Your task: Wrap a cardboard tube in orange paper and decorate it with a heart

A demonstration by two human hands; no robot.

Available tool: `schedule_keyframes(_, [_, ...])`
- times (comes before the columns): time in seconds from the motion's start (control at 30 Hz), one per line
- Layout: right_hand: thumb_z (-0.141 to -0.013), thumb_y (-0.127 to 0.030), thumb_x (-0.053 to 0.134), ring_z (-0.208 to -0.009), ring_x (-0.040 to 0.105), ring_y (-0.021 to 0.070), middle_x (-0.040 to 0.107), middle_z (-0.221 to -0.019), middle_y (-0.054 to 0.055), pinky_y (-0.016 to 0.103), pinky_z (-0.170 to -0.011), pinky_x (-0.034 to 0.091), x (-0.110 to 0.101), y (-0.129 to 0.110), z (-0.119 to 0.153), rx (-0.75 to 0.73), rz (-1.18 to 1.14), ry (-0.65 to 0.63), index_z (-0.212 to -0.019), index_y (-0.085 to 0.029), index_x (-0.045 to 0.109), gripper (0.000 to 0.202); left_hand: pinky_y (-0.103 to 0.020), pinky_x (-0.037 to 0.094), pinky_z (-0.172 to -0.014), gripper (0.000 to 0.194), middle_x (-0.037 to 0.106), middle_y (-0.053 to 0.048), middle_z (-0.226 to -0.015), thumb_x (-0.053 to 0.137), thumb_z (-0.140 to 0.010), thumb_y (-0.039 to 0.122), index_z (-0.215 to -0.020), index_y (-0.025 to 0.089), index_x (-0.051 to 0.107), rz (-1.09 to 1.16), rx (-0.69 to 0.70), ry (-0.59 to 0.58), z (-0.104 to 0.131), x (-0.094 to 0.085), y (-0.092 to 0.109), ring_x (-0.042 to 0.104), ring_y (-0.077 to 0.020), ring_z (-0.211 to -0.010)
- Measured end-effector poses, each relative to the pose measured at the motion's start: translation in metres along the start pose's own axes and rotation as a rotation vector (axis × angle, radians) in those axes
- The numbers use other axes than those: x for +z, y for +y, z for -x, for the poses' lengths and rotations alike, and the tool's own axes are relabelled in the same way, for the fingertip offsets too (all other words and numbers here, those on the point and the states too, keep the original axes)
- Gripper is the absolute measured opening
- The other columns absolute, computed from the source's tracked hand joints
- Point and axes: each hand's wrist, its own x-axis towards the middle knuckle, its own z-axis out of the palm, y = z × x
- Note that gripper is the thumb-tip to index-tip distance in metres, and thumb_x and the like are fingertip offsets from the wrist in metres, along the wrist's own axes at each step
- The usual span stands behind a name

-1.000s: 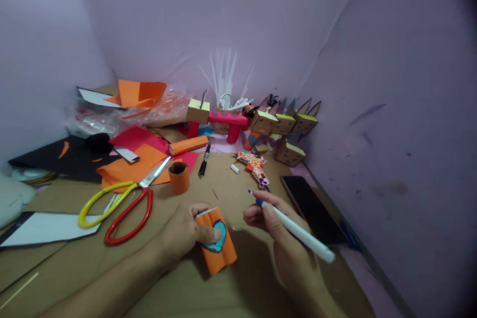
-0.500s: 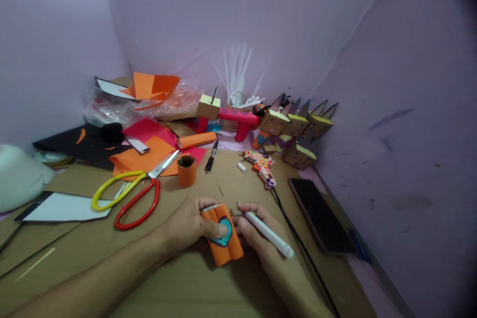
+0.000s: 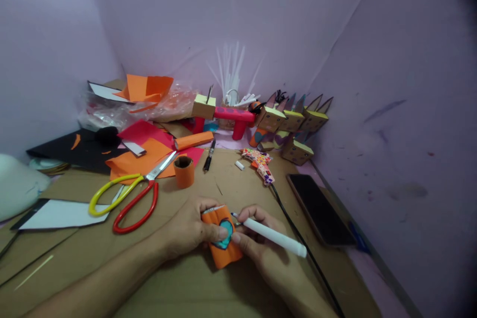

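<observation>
My left hand grips an orange paper-covered piece that looks like tubes side by side. Its thumb presses on a teal heart with a dark outline on the front. An uncapped white marker is in my right hand, its dark tip close to the piece's upper right edge. My right thumb touches the piece's right side. A small white cap lies beyond my hands, beside a flower-patterned glue gun. Left of it are a black pen and a short orange tube standing upright.
Open scissors with yellow and red handles lie left. Behind are orange paper, a rolled orange tube and a pink cardboard animal. Box-headed animals line the right. A phone lies right of the glue gun's cable.
The marker in my right hand has turned flatter, its tip now nearer the orange piece. My right thumb has come onto the piece's edge. The view has shifted slightly.
</observation>
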Motion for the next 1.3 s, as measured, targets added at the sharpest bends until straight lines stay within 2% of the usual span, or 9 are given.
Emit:
schedule_keyframes(0.1, [-0.066, -0.026, 0.069, -0.05, 0.046, 0.0082, 0.055, -0.057, -0.004, 0.018, -0.046, 0.035, 0.0, 0.002, 0.002, -0.124, 0.162, 0.034, -0.075, -0.018, 0.055, 0.018, -0.02, 0.033, -0.046, 0.019, 0.054, 0.004, -0.05, 0.071, -0.05, 0.024, -0.059, 0.014, 0.058, -0.004, -0.022, 0.071, 0.002, 0.003, 0.004, 0.044, -0.0077, -0.046])
schedule_keyframes(0.17, [-0.07, -0.032, 0.067, -0.049, 0.05, 0.0102, 0.058, -0.058, -0.002, 0.02, -0.045, 0.037, -0.003, 0.001, 0.001, -0.175, 0.22, 0.045, -0.082, -0.018, 0.059, 0.019, -0.02, 0.032, -0.046, 0.018, 0.053, 0.004, -0.048, 0.07, -0.049, 0.023, -0.056, 0.014, 0.057, 0.016, -0.049, 0.101, 0.003, 0.003, 0.006, 0.044, -0.0077, -0.045])
schedule_keyframes(0.27, [-0.077, -0.042, 0.059, -0.053, 0.057, 0.0141, 0.062, -0.058, 0.0, 0.024, -0.05, 0.043, -0.011, -0.002, -0.001, -0.217, 0.153, 0.169, -0.094, -0.018, 0.063, 0.029, -0.021, 0.035, -0.049, 0.016, 0.055, 0.003, -0.049, 0.069, -0.049, 0.021, -0.058, 0.013, 0.06, 0.02, -0.116, 0.109, 0.004, 0.003, 0.009, 0.047, -0.0091, -0.047])
schedule_keyframes(0.4, [-0.077, -0.043, 0.059, -0.044, 0.049, 0.0105, 0.052, -0.047, -0.003, 0.022, -0.044, 0.038, -0.015, -0.004, -0.002, -0.303, 0.093, 0.288, -0.085, -0.018, 0.068, 0.028, -0.023, 0.038, -0.053, 0.017, 0.058, 0.001, -0.052, 0.069, -0.048, 0.02, -0.061, 0.012, 0.063, -0.026, -0.177, 0.092, 0.003, 0.001, 0.011, 0.05, -0.0115, -0.051])
schedule_keyframes(0.57, [-0.075, -0.039, 0.061, -0.048, 0.052, 0.0111, 0.057, -0.053, -0.002, 0.021, -0.045, 0.039, 0.0, -0.004, 0.006, -0.249, 0.117, 0.242, -0.077, -0.019, 0.061, 0.021, -0.021, 0.035, -0.049, 0.015, 0.055, 0.003, -0.049, 0.069, -0.048, 0.02, -0.058, 0.013, 0.062, -0.046, -0.165, 0.117, 0.0, 0.001, 0.008, 0.046, -0.0098, -0.048])
schedule_keyframes(0.7, [-0.075, -0.04, 0.059, -0.052, 0.052, 0.011, 0.058, -0.057, -0.002, 0.02, -0.048, 0.039, 0.007, -0.005, 0.01, -0.251, 0.174, 0.284, -0.073, -0.019, 0.06, 0.021, -0.02, 0.033, -0.047, 0.013, 0.053, 0.004, -0.047, 0.069, -0.048, 0.017, -0.059, 0.013, 0.063, -0.074, -0.172, 0.125, 0.0, 0.002, 0.009, 0.043, -0.0081, -0.046])
schedule_keyframes(0.97, [-0.076, -0.039, 0.058, -0.05, 0.052, 0.0111, 0.059, -0.057, -0.001, 0.02, -0.045, 0.039, 0.005, -0.003, 0.008, -0.232, 0.219, 0.247, -0.076, -0.019, 0.061, 0.02, -0.02, 0.037, -0.048, 0.012, 0.057, 0.004, -0.047, 0.07, -0.047, 0.015, -0.057, 0.013, 0.064, -0.069, -0.169, 0.168, -0.001, 0.003, 0.009, 0.047, -0.0089, -0.047])
schedule_keyframes(1.13, [-0.079, -0.037, 0.056, -0.05, 0.053, 0.0116, 0.06, -0.058, 0.0, 0.02, -0.044, 0.04, 0.0, -0.001, 0.006, -0.275, 0.285, 0.153, -0.078, -0.019, 0.061, 0.019, -0.02, 0.037, -0.048, 0.013, 0.056, 0.004, -0.046, 0.071, -0.047, 0.016, -0.057, 0.014, 0.064, -0.071, -0.185, 0.165, 0.0, 0.003, 0.009, 0.047, -0.009, -0.046])
schedule_keyframes(1.3, [-0.079, -0.036, 0.055, -0.047, 0.049, 0.0104, 0.058, -0.056, -0.001, 0.019, -0.042, 0.037, -0.001, 0.0, 0.005, -0.31, 0.337, 0.165, -0.077, -0.018, 0.061, 0.019, -0.02, 0.039, -0.048, 0.013, 0.057, 0.004, -0.046, 0.07, -0.046, 0.015, -0.056, 0.014, 0.063, -0.033, -0.181, 0.174, -0.001, 0.002, 0.007, 0.048, -0.0091, -0.046])
